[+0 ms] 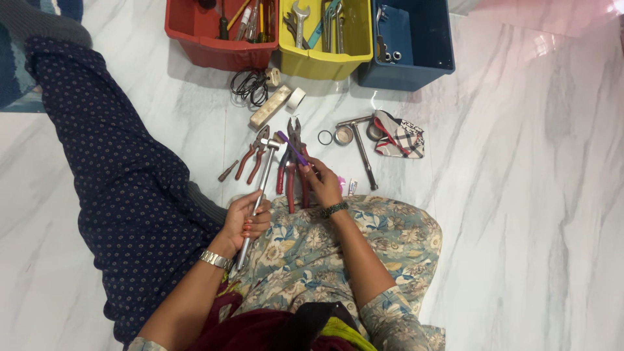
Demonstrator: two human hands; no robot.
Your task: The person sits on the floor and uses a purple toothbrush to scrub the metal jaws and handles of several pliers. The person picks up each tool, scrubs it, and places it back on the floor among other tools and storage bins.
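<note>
Gripping a metal ratchet handle (pixel 260 188) in her left hand (pixel 247 221), her right hand (pixel 323 183) pinched a purple-handled tool (pixel 292 148), with pliers (pixel 252 155) unsorted on the floor (pixel 520 195).

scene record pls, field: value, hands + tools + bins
left hand: grips long metal wrench handle
right hand: holds thin purple tool, over red-handled pliers
floor: white marble; second pliers, metal hammer, tape roll, patterned cloth
bins: red bin, yellow bin, blue bin, in a row, tools inside
</note>
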